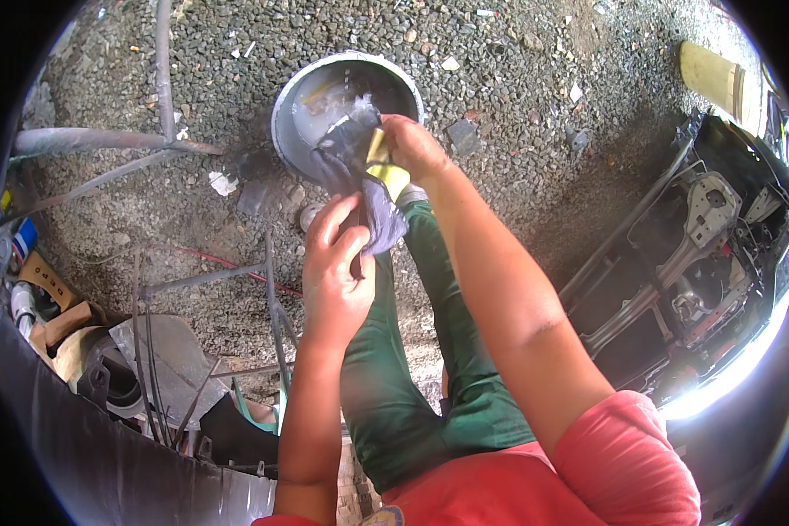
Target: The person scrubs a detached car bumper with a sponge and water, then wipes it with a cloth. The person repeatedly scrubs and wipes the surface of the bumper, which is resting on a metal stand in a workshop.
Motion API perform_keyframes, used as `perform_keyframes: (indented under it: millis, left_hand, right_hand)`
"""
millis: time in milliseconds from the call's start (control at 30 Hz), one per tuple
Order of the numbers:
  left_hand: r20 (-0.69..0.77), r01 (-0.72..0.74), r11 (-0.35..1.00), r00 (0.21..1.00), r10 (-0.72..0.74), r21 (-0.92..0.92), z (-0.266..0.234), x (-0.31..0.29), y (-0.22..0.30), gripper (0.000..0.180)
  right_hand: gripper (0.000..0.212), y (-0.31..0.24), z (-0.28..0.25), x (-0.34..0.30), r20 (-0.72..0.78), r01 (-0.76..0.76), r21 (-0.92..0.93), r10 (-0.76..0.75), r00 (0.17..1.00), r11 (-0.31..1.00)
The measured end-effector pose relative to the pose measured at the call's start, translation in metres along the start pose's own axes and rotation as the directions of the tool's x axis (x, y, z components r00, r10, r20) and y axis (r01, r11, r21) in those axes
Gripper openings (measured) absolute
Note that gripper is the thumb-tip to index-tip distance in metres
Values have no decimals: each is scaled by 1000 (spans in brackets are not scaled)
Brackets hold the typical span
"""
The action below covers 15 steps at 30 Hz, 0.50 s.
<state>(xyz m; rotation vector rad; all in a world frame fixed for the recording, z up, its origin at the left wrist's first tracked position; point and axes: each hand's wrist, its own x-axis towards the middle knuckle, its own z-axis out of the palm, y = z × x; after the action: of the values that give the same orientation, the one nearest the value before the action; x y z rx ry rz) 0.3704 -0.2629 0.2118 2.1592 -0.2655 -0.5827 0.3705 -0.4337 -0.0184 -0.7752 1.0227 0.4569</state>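
A wet, dark grey cloth [383, 219] with a bright yellow part [389, 174] hangs bunched between my hands, over the near rim of a round grey bucket [280, 123]. My right hand [415, 151] is closed around the upper end, beside the yellow part. Lower down, my left hand [335, 259] has its fingers curled against the cloth's left side, thumb bent toward the forefinger. Cloudy water [311, 114] with a light patch of foam shows in the bucket. The folds hide part of the fingertips of both hands.
Gravel [517, 114] surrounds the bucket. A metal tube frame [105, 140] stands at the left, above a heap of mixed parts [167, 368]. At the right lies a large black vehicle panel [675, 263], with a yellowish container [710, 77] beyond it.
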Motion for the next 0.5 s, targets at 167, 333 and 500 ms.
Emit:
perform_keyframes:
  millis: [167, 333, 500]
  left_hand:
    - [-96, 13, 975, 995, -35, -223, -2, -24, -26, 23]
    - [-192, 100, 877, 958, -212, -471, -1, -21, -30, 14]
    - [-207, 80, 869, 957, -204, -489, -13, -25, -36, 16]
  right_hand:
    - [44, -46, 32, -46, 176, -285, -320, 353, 919, 903]
    - [54, -45, 21, -59, 373, -308, -381, 450, 811, 872]
    - [35, -21, 14, -69, 352, -221, -338, 340, 872, 915]
